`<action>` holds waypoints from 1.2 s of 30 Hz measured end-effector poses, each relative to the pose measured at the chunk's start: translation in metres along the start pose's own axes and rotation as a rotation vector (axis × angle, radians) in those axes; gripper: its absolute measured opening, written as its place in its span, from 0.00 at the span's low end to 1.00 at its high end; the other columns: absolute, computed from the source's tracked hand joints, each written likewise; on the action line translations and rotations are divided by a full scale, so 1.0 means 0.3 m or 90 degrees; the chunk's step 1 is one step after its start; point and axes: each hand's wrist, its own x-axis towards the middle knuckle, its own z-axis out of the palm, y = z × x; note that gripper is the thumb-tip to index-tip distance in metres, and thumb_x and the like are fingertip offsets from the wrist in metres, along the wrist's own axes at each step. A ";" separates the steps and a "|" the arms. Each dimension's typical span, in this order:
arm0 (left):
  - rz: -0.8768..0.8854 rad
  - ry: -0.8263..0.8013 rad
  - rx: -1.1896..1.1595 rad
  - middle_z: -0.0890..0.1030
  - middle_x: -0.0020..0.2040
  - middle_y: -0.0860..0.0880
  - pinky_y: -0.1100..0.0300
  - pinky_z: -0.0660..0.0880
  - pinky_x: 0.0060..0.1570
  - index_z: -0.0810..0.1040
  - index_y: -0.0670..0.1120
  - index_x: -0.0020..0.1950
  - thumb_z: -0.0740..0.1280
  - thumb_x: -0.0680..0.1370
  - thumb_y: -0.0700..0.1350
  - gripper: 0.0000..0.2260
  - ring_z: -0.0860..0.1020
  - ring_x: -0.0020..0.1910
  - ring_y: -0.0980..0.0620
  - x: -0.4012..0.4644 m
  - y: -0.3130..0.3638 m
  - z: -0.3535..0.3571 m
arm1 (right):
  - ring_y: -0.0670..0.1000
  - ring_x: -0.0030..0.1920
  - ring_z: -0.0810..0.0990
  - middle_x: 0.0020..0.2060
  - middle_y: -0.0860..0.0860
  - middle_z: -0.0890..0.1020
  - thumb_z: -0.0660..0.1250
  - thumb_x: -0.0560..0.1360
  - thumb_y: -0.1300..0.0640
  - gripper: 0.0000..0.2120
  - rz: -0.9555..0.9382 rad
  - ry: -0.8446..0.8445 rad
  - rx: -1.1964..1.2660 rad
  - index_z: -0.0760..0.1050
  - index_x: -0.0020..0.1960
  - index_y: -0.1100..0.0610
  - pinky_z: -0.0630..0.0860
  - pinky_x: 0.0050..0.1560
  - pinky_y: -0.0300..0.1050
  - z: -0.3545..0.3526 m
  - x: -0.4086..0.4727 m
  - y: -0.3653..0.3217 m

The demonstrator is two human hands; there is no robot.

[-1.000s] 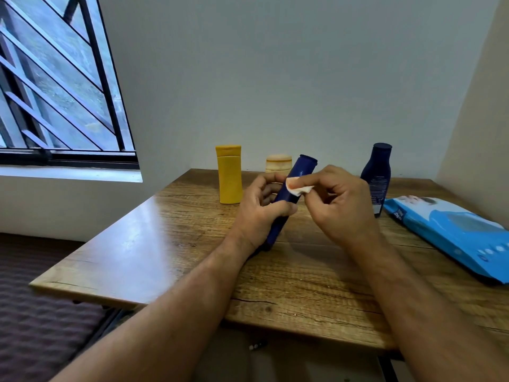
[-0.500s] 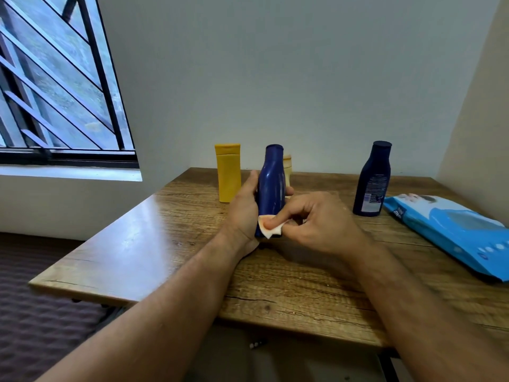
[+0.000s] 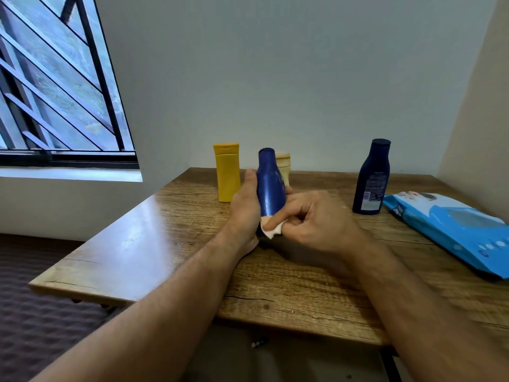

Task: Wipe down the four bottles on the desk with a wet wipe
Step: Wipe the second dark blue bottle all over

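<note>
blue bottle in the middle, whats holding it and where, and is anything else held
The left hand grips the blue bottle round its lower body; the right hand pinches the wet wipe.

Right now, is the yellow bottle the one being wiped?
No. The left hand holds the blue bottle, and the right hand presses the wipe to it; the yellow bottle stands untouched.

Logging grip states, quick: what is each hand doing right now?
Left hand: grips the blue bottle, upright.
Right hand: pinches the wet wipe against the bottle's lower part.
</note>
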 end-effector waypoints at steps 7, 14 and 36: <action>-0.045 -0.085 -0.075 0.84 0.51 0.41 0.46 0.77 0.59 0.80 0.42 0.60 0.51 0.84 0.62 0.28 0.83 0.49 0.45 -0.013 -0.005 0.004 | 0.42 0.38 0.78 0.38 0.41 0.79 0.70 0.76 0.56 0.10 0.010 0.197 -0.016 0.84 0.53 0.44 0.74 0.40 0.35 -0.001 0.023 0.022; -0.049 -0.100 -0.120 0.79 0.49 0.41 0.51 0.79 0.51 0.70 0.37 0.72 0.58 0.83 0.59 0.28 0.80 0.46 0.46 -0.026 0.014 0.001 | 0.43 0.39 0.80 0.39 0.42 0.83 0.68 0.72 0.64 0.13 0.030 -0.021 -0.003 0.86 0.45 0.47 0.76 0.38 0.35 0.007 -0.001 -0.002; -0.010 -0.134 -0.017 0.86 0.46 0.46 0.51 0.83 0.41 0.80 0.46 0.58 0.51 0.86 0.59 0.23 0.85 0.42 0.49 -0.037 0.003 0.012 | 0.46 0.38 0.78 0.38 0.49 0.77 0.68 0.78 0.57 0.11 -0.018 0.314 0.019 0.83 0.58 0.48 0.81 0.36 0.41 -0.002 0.027 0.034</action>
